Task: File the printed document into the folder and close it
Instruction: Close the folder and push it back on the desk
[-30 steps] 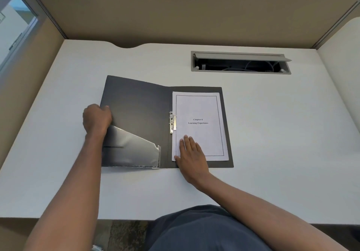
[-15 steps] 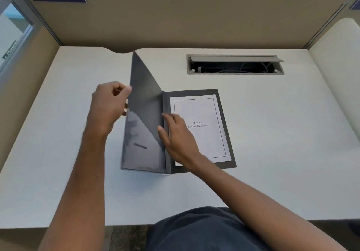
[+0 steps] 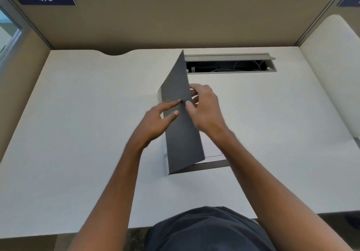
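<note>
Between both hands [image 3: 204, 110], folder [image 3: 181, 130] half-shut

left hand [image 3: 155, 121] fingers extended, right hand [image 3: 204, 108] fingers curled, arms converging

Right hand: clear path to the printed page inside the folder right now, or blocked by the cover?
Probably yes. The front cover is tilted up, not flat, and the right hand is already on its open side, fingers curled at the cover's edge. The printed page shows just below that wrist, uncovered. The left hand presses the cover's outside.
</note>
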Available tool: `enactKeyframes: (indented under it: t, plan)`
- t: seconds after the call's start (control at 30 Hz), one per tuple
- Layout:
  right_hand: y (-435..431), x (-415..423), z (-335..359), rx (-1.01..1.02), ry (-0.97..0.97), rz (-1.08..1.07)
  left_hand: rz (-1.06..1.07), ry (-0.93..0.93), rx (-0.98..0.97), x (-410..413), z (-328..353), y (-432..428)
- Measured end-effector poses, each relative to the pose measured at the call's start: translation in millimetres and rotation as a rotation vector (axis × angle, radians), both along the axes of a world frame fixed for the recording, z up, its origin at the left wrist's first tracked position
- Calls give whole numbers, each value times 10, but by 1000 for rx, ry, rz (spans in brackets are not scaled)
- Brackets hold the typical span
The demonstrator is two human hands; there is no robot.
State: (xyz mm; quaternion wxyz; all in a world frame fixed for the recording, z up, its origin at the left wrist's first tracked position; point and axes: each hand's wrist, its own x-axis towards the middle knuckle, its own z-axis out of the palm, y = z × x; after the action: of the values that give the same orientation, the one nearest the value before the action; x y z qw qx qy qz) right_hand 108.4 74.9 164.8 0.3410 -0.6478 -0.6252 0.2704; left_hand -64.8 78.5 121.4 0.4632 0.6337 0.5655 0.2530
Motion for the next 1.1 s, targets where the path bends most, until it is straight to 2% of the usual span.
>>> enactKeyframes:
  t: [0.1, 0.2, 0.3, 0.57, 0.83, 0.97, 1.1]
  plan:
    - [6, 326, -126, -19, -70, -70, -108, 192, 21, 153, -228, -24]
    - [-6, 607, -305, -86, -109, -142, -185, 284, 14, 312, -458, -14]
    - [-8, 819, -548, -187, -136, -199, -202, 341, -8, 465, -677, -12]
    - [-84, 1075, -1211, -420, -232, -194, -213, 682, 53, 856, -1088, -93]
    - [-276, 977, -1552, -442, -376, -119, -220, 860, 90, 969, -1321, -163]
    - [-351, 905, -1594, -402, -536, -70, -211, 869, 89, 976, -1333, -158]
    - [-420, 849, -1641, -396, -591, -46, -206, 839, 97, 955, -1294, -180]
